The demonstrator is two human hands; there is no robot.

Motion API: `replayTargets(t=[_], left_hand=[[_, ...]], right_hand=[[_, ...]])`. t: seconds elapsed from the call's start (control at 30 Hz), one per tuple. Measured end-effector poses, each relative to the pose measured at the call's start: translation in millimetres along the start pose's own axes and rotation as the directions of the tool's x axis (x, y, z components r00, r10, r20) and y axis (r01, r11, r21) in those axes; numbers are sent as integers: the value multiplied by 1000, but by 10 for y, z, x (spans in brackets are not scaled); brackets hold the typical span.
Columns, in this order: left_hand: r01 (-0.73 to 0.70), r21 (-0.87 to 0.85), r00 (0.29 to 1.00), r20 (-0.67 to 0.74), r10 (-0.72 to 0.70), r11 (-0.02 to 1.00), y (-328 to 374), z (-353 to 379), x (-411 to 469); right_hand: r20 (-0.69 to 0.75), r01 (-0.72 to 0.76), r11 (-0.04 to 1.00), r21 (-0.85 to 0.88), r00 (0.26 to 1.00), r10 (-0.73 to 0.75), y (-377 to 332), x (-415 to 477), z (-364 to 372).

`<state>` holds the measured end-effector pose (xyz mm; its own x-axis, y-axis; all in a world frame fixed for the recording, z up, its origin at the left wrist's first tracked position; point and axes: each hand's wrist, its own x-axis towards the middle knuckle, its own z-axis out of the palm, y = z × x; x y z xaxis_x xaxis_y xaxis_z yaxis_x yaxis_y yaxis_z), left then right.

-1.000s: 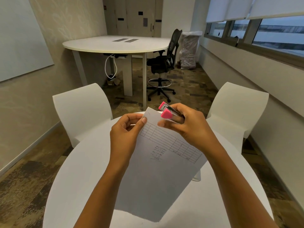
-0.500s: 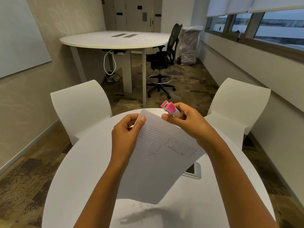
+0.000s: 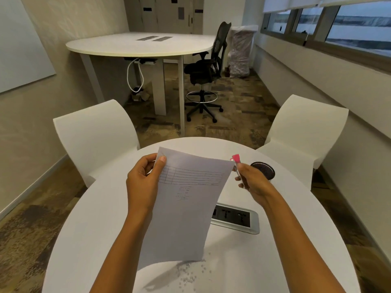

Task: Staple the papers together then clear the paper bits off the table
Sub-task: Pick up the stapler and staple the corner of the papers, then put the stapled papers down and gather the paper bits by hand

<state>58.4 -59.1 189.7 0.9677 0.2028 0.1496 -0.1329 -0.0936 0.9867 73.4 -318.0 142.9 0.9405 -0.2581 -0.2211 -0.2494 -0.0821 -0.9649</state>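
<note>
The left hand (image 3: pixel 143 182) pinched the papers (image 3: pixel 182 206) by their top left corner, holding them raised above the round white worktop (image 3: pixel 296 240). The right hand (image 3: pixel 252 179), just off the sheets' top right corner, was closed around a pink stapler (image 3: pixel 236 160), mostly hidden in the fist and blurred. Below the sheets' lower edge, paper bits (image 3: pixel 192 271) lay scattered on the worktop. Under the right forearm sat a socket panel (image 3: pixel 234 218), partly covered by the papers. Beyond the right hand a dark round object (image 3: pixel 264 169) peeked out, too hidden to name.
</note>
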Motion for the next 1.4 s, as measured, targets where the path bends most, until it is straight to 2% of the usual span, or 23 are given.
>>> replayTargets(t=[0.13,0.23,0.3,0.4,0.57,0.67,0.9,0.93,1.0,1.03,1.07,1.1,1.13,1.2,1.3,1.4], left_hand=[[20,-18,1000,-6,-20,1000,-23,12,63],[25,-24,1000,-9,-25,999,-36,15,99],[28,-22,1000,-12,-29,999,-52,27,121],[38,-26,999,-15,-38,999,-69,35,143],[47,-31,999,7,-47,998,-109,39,195],[44,-35,999,19,-43,998,-137,60,231],[54,-25,998,26,-53,998,-158,93,242],[55,-25,998,26,-54,998,-151,95,235],[59,-19,998,24,-58,998,-122,94,217],[59,-15,998,26,-59,998,-97,96,207],[59,-15,998,28,-58,998,-70,98,196],[56,-17,998,26,-56,998,-37,95,176],[52,-20,998,23,-52,998,-3,93,155],[41,-22,999,19,-41,999,63,86,116],[9,-32,1000,21,-8,999,198,60,20],[-37,-70,999,20,38,997,356,53,-90]], right_hand=[[-65,-105,988,-116,993,98,434,231,30],[-168,-120,949,-293,983,73,743,347,31],[-214,-133,847,-515,977,24,952,428,-4],[-253,-172,610,-773,966,-47,1207,481,-50],[-130,-80,319,-944,982,-137,1455,530,-89],[-77,-30,272,-962,984,-163,1534,563,-90],[-93,-35,315,-948,981,-172,1600,575,-58],[-133,-48,389,-920,972,-195,1575,561,-42],[-283,-53,672,-739,929,-239,1459,502,16],[-346,-9,827,-562,911,-226,1378,457,51],[-361,38,940,-338,917,-167,1265,399,96],[-317,66,993,-98,944,-94,1127,321,151],[-233,59,993,98,972,-35,992,236,196],[-96,28,964,264,995,-3,778,69,249],[-63,95,947,306,995,-80,582,-207,277],[-134,223,933,282,972,-191,455,-423,262]])
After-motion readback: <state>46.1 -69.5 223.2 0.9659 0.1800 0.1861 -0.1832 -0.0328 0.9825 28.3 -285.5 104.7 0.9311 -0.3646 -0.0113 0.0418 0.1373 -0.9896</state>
